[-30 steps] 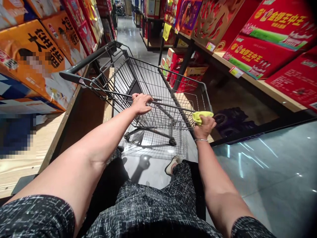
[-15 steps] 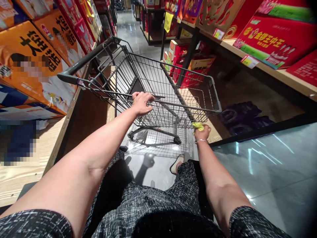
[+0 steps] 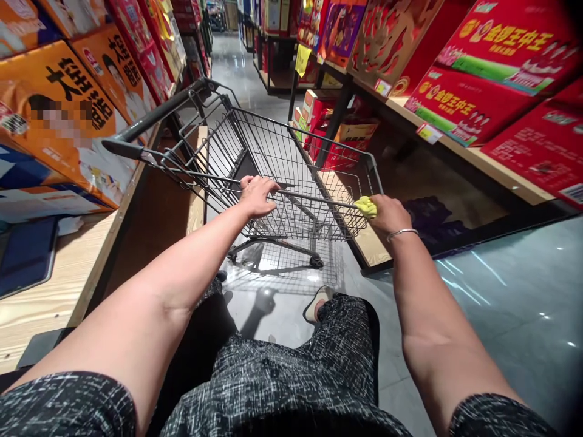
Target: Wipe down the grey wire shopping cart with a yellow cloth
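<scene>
A black wire shopping cart [image 3: 282, 152] stands in the aisle, turned sideways in front of me, with nothing in its basket. My left hand [image 3: 255, 195] is closed over the near top rim of the basket. My right hand [image 3: 387, 213] holds a crumpled yellow cloth [image 3: 367, 206] pressed against the rim at the basket's near right corner. A thin bracelet circles my right wrist. The cart's black handle bar [image 3: 150, 118] points to the upper left.
Shelves with orange boxes [image 3: 68, 115] line the left; shelves with red gift boxes [image 3: 478, 85] line the right. A low wooden shelf [image 3: 50, 285] sits at the left. The glossy grey floor [image 3: 501, 291] runs down the aisle. My foot [image 3: 316, 302] shows under the cart.
My right hand with the yellow cloth dropped down the cart's right corner, then came back up onto the top rim. My left hand has kept its hold.
</scene>
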A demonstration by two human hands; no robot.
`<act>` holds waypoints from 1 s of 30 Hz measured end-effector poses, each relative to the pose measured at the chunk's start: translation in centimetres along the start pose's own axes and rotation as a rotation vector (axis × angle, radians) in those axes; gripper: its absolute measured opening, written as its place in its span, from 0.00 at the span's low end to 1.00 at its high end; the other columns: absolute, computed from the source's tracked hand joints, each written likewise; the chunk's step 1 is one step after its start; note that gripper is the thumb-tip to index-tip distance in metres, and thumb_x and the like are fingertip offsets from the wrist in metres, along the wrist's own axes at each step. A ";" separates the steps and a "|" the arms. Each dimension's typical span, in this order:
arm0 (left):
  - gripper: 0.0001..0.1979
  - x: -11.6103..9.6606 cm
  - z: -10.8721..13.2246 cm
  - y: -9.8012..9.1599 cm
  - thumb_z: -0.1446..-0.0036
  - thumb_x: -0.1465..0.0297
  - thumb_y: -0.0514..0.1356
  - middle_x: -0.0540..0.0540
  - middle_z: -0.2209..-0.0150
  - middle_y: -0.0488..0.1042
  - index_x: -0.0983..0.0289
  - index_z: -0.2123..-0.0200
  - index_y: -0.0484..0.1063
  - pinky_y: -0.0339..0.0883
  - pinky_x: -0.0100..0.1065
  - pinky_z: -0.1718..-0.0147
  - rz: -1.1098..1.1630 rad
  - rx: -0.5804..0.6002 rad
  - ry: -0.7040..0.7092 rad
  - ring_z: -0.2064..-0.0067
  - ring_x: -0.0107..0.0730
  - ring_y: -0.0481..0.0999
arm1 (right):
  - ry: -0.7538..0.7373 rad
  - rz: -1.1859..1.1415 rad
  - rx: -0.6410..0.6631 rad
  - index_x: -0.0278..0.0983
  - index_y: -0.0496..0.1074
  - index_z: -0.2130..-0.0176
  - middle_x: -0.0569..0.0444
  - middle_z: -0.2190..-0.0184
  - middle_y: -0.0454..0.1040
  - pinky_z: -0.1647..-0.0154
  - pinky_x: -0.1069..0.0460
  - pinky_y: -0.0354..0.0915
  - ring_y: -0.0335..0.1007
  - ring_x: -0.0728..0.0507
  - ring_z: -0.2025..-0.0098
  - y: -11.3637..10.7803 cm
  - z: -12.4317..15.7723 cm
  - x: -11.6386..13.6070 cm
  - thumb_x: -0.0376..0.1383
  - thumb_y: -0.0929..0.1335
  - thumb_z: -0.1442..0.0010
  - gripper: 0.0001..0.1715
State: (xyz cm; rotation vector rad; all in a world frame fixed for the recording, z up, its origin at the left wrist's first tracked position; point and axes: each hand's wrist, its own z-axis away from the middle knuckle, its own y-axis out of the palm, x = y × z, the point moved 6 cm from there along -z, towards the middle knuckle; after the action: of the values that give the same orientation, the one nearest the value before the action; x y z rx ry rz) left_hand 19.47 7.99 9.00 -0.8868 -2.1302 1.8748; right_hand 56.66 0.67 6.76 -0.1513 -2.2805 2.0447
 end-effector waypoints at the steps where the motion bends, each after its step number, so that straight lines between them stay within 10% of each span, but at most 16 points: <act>1: 0.19 0.0 0.1 0.0 0.48 0.68 0.61 0.53 0.53 0.75 0.57 0.51 0.73 0.48 0.50 0.40 -0.011 0.007 0.002 0.46 0.47 0.68 | 0.004 0.034 0.030 0.39 0.72 0.45 0.46 0.50 0.75 0.57 0.49 0.61 0.66 0.39 0.53 -0.2 -0.2 0.3 0.32 0.68 0.45 0.26; 22: 0.51 1.9 -1.9 1.0 0.51 0.60 0.69 0.56 0.22 0.31 0.53 0.26 0.52 0.13 0.66 0.33 -0.193 0.157 -0.284 0.26 0.65 0.18 | 0.150 0.039 0.081 0.40 0.67 0.43 0.46 0.44 0.72 0.54 0.47 0.64 0.64 0.37 0.46 -2.4 7.3 5.7 0.30 0.65 0.39 0.25; 30: 0.54 -6.0 0.8 4.0 0.46 0.62 0.68 0.55 0.23 0.26 0.52 0.24 0.39 0.26 0.59 0.28 -0.076 0.219 -0.023 0.25 0.60 0.19 | 0.175 -0.010 0.054 0.39 0.66 0.41 0.44 0.41 0.70 0.53 0.44 0.67 0.64 0.34 0.44 -3.2 11.7 9.7 0.29 0.65 0.40 0.28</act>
State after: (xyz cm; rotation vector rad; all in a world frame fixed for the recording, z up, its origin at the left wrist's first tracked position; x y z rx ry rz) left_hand 25.23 4.25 6.57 -0.7315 -1.8949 2.0383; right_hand 45.51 -10.07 8.59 -0.3022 -2.1169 1.9997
